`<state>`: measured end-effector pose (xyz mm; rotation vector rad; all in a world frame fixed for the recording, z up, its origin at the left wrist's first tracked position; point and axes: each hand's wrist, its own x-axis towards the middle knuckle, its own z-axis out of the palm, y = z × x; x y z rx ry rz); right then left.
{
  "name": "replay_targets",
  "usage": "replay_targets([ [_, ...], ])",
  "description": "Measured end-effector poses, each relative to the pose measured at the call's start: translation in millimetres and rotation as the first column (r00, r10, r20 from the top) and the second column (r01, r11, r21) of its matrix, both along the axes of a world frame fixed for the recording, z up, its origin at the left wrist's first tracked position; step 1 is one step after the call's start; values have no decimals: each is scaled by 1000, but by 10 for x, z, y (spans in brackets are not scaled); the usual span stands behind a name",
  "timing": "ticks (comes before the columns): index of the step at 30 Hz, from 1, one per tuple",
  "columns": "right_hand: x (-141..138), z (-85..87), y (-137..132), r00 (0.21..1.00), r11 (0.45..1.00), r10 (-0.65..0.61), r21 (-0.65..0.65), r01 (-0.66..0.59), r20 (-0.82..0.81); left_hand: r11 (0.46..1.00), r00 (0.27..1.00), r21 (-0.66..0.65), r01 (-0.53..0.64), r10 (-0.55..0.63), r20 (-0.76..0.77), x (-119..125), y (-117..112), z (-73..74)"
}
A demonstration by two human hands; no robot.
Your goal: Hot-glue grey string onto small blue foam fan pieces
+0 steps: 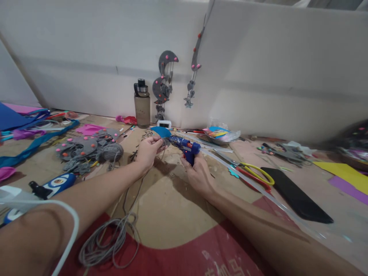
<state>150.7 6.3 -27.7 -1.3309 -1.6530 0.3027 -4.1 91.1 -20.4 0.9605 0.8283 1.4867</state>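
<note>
My right hand grips a blue glue gun, its nozzle pointing left. A long translucent glue stick stretches back from the gun's rear toward the lower right. Close to the nozzle, my left hand pinches a small grey piece; whether nozzle and piece touch I cannot tell. Grey yarn runs from below my left hand to a loose coil on the cardboard. Behind the grey piece lies a blue rounded sheet.
At left, grey crescent shapes with pink and orange dots lie beside a yarn ball. A bottle stands against the wall, near hanging grey crescents. Scissors and a black phone-like slab lie at right.
</note>
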Motion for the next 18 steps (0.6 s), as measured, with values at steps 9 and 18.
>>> replay_targets([
  [9,-4,-19,11,1000,1000,22,8,-22,-3,1000,999,10,10,-10,-51,11,-3,-9],
  [18,-9,-32,20,999,999,37,-14,-37,-24,1000,997,26,16,-15,-72,13,-5,-19],
])
